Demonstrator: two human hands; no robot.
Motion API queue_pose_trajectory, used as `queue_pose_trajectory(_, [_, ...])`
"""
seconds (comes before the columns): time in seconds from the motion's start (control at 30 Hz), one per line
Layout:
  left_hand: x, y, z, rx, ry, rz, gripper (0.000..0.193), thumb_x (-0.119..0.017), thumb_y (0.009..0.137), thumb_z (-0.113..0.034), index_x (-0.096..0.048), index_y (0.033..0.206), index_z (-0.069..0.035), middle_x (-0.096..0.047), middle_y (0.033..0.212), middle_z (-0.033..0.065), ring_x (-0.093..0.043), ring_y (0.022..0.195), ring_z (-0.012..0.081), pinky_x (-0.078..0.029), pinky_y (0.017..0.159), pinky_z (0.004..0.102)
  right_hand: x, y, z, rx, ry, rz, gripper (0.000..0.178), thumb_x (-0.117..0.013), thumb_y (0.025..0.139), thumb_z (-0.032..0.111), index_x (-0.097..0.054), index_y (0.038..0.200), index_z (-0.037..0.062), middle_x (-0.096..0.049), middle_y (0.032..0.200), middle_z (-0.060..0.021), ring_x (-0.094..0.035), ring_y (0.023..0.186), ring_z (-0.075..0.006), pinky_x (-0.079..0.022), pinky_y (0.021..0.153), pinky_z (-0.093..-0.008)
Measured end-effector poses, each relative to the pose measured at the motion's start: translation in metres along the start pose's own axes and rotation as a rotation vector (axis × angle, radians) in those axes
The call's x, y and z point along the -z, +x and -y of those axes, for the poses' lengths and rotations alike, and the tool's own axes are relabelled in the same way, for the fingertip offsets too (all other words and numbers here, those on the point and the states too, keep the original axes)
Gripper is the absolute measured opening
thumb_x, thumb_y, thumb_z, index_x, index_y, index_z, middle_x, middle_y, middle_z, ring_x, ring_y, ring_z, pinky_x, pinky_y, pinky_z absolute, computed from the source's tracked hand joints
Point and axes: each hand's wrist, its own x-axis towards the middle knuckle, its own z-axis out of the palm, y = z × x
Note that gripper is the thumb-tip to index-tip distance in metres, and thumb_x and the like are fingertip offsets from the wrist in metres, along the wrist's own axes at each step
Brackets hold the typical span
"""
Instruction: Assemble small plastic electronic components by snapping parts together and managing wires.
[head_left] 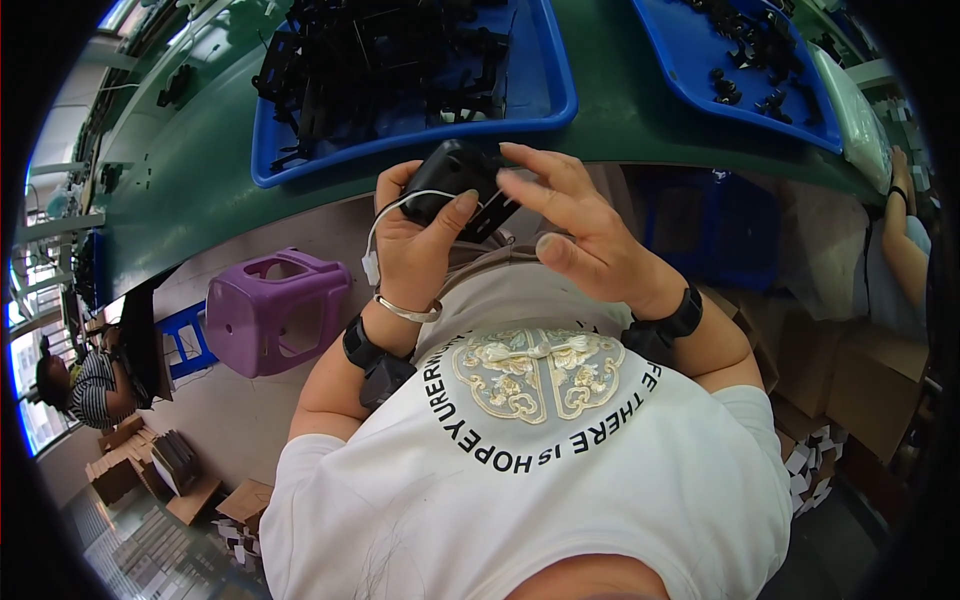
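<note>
The gadget (445, 170) is black, its cord (371, 264) white; the table (600, 100) is green, the trays (540, 70) blue, the big stool (238, 312) purple; the white shirt (400, 520) has gold flowers; a far shirt (92, 392) is stripy.

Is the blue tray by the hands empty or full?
Quite full: black parts are heaped over most of the blue tray that shows, with bare blue at its right.

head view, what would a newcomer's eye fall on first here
Probably the black device with its white cable, held in the left hand at upper centre, the right hand spread close beside it. Next, the large blue tray heaped with black parts on the green table just beyond. The purple stool also stands out, below the table at the person's left.
</note>
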Motion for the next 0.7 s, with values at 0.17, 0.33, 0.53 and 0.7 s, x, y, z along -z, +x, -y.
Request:
queue_pose_trajectory(0.17, [0.0, -0.002, 0.0, 0.026, -0.06, -0.017, 0.045, -0.07, 0.078, -0.005, -0.04, 0.111, -0.004, -0.06, 0.097, 0.0096, -0.061, 0.083, 0.0137, -0.052, 0.072, 0.0248, 0.0, 0.004, -0.001, -0.145, 0.007, -0.167, 0.061, -0.041, 0.091, 0.049, -0.047, 0.127, 0.0005, -0.031, 0.14, -0.0201, -0.029, 0.128, -0.0297, -0.022, 0.104, -0.0415])
queue_pose_trajectory(0.33, [0.004, -0.001, 0.002, 0.02, -0.093, -0.007, 0.043, -0.069, 0.078, -0.004, -0.04, 0.11, -0.004, -0.061, 0.096, 0.0097, -0.062, 0.083, 0.0144, -0.053, 0.073, 0.0254, 0.007, 0.003, 0.004, -0.01, 0.166, 0.046, 0.059, -0.042, 0.091, 0.048, -0.049, 0.126, 0.0008, -0.029, 0.142, -0.0202, -0.028, 0.128, -0.0322, -0.022, 0.104, -0.0429])
queue_pose_trajectory(0.53, [-0.001, -0.003, -0.004, 0.025, -0.143, -0.016, 0.041, -0.068, 0.079, -0.003, -0.04, 0.11, -0.004, -0.06, 0.098, 0.01, -0.062, 0.083, 0.0153, -0.053, 0.074, 0.0272, 0.008, 0.005, 0.014, 0.007, 0.033, 0.018, 0.061, -0.044, 0.09, 0.047, -0.045, 0.129, 0.0, -0.027, 0.143, -0.0202, -0.027, 0.128, -0.032, -0.022, 0.104, -0.0406])
queue_pose_trajectory(0.7, [0.001, -0.002, -0.002, 0.014, -0.181, 0.004, 0.042, -0.067, 0.079, -0.003, -0.039, 0.11, -0.004, -0.06, 0.099, 0.0106, -0.063, 0.084, 0.0169, -0.054, 0.073, 0.0288, -0.003, 0.005, 0.004, -0.03, 0.001, 0.003, 0.061, -0.043, 0.091, 0.048, -0.045, 0.13, 0.001, -0.027, 0.143, -0.0209, -0.026, 0.13, -0.0319, -0.022, 0.104, -0.0395])
